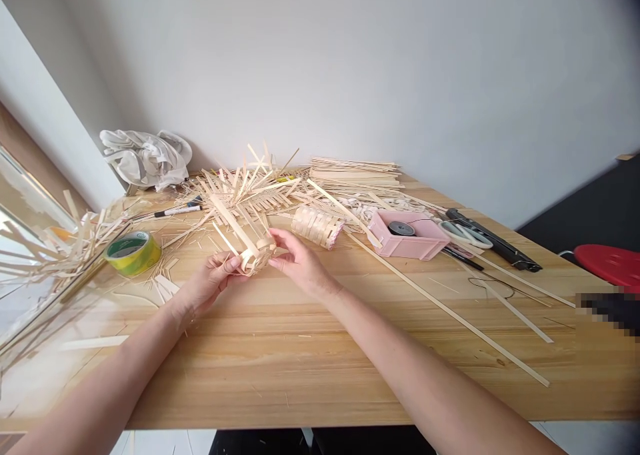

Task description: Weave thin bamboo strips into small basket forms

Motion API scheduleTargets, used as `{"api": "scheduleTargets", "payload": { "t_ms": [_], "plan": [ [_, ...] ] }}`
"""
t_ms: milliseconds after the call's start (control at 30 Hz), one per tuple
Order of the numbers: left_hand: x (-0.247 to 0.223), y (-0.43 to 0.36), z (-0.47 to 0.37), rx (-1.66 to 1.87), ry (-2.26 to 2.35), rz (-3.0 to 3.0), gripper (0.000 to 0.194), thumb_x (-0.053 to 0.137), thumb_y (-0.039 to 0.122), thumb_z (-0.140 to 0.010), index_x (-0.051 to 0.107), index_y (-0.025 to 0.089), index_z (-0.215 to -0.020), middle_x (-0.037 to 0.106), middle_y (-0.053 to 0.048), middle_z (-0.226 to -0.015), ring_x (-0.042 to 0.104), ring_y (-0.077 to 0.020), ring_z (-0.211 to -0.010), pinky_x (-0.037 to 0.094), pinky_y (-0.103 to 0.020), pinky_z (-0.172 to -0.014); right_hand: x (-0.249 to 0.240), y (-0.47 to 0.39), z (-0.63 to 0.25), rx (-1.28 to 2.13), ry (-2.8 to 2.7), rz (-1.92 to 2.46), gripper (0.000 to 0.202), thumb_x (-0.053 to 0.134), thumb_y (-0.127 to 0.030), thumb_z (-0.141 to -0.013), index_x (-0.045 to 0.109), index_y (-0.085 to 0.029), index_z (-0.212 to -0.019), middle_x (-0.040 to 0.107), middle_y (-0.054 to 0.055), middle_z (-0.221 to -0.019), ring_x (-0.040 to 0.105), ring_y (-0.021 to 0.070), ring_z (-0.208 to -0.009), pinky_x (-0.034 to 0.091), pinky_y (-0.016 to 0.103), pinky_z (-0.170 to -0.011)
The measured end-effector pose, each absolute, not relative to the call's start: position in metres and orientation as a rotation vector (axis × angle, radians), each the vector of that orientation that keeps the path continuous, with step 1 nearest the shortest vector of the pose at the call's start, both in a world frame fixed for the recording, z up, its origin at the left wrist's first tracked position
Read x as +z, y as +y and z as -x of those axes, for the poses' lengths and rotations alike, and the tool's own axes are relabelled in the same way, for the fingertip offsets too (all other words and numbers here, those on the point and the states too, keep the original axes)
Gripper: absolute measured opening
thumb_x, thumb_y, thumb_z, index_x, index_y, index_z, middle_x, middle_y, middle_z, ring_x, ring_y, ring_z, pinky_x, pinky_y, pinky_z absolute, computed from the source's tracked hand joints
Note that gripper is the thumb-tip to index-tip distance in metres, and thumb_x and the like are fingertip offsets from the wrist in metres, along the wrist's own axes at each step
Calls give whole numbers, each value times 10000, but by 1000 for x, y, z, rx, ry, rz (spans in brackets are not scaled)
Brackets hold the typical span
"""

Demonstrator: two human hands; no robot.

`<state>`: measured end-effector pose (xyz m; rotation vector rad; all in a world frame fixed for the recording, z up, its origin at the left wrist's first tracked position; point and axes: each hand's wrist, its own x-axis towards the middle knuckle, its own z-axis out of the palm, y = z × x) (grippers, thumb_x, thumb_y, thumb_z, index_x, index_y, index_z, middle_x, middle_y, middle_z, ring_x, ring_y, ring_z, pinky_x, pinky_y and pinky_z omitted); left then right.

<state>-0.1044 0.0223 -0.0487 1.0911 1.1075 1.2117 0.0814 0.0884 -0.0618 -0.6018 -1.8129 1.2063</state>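
Between my two hands is a small, partly woven basket (257, 255) of pale bamboo strips, raised a little over the wooden table. Several loose strip ends stick up and away from it toward the back. My left hand (215, 275) pinches its left lower edge between thumb and fingers. On the other side, my right hand (295, 262) grips the right edge with thumb and forefinger. Just beyond my right hand, a woven bamboo cylinder (317, 227) with a pinkish end lies on its side.
Loose bamboo strips (240, 192) pile up at the back, beside a stack of straight strips (355, 173). Green-yellow tape (133, 254) sits left. A pink box (413, 245) holding a black spool, white-handled scissors (465, 234) and a black tool (493, 240) are right. Long strips cross the table.
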Motion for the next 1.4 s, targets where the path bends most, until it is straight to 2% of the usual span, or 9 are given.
{"api": "scheduleTargets", "payload": {
  "t_ms": [200,333,467,567,700,867,1067,1167,1400],
  "plan": [
    [-53,23,106,1185,1025,-951,366,660,485,-676,669,181,-880,693,-61,-903,634,-169,-872,515,-291,-802,-66,88,-78,1304,-1757,558,567,644,-231,-718,448,-287,-1247,568,30,-1155,548,171,-1042,470,306,-863],
    [-55,22,106,1163,980,-951,525,617,612,-633,640,211,-972,673,-70,-1030,620,-188,-962,498,-306,-845,-64,88,-78,1331,-1689,644,604,698,-222,-652,467,-270,-1208,585,19,-1010,589,143,-847,491,286,-767],
    [-54,20,107,1152,871,-992,628,539,743,-556,650,184,-821,666,-89,-1018,608,-215,-988,481,-321,-873,-64,90,-78,1368,-1649,646,557,710,-230,-625,501,-247,-1141,586,5,-944,584,136,-794,484,280,-740],
    [-53,19,106,1156,858,-990,468,606,635,-622,622,177,-718,669,-63,-951,609,-195,-975,473,-309,-883,-64,91,-77,1415,-1602,624,589,703,-251,-625,481,-237,-1171,594,2,-931,578,139,-788,481,286,-745],
    [-52,18,104,1199,874,-897,191,684,337,-705,629,202,-829,664,-14,-919,623,-148,-922,488,-282,-865,-64,90,-77,1468,-1554,580,612,704,-266,-619,465,-236,-1182,591,8,-979,579,144,-826,478,286,-777],
    [-50,18,104,1197,850,-861,229,639,324,-748,610,198,-937,651,-39,-1014,643,-184,-925,512,-277,-835,-65,92,-76,1406,-1567,576,649,706,-269,-629,436,-239,-1219,577,12,-988,572,142,-833,476,277,-773],
    [-49,19,106,1218,957,-793,252,621,335,-757,570,212,-971,670,-31,-883,675,-217,-847,552,-238,-675,-60,91,-79,1408,-1519,633,685,717,-270,-603,426,-241,-1222,550,12,-975,567,141,-807,478,267,-714],
    [-46,19,108,1226,1047,-802,258,579,291,-790,553,198,-1030,655,-26,-758,687,-199,-750,542,-205,-576,-57,89,-81,1407,-1488,635,676,718,-284,-618,414,-255,-1221,571,8,-968,569,141,-812,474,261,-701],
    [-43,19,113,1241,1175,-843,325,512,305,-829,473,174,-1124,673,-92,-784,629,-125,-540,421,-150,-401,-52,91,-85,1396,-1388,652,662,727,-322,-602,407,-251,-1177,584,-16,-850,541,113,-655,415,198,-494]
  ]
}}
